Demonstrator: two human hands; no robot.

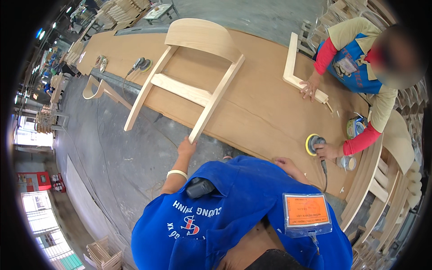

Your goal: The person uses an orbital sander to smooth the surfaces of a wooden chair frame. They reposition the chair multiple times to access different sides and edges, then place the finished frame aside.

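Observation:
My left hand (186,147) grips the near end of one leg of a pale wooden chair frame (204,38). The frame lies on the brown-covered worktable (256,108), its wide curved backrest at the far side and a crossbar joining its two legs. Both leg ends reach past the table's near edge. Close to that edge, to the right of the frame, my right hand (285,164) rests with its fingers partly showing and nothing visible in them.
Opposite, a co-worker's hand presses an angled wooden piece (291,67); their other hand holds an orbital sander (313,145). Another sander (145,65) lies beyond the frame. A tub (356,126) stands at right, near stacked chair parts (382,180). A curved wooden part (93,88) hangs left.

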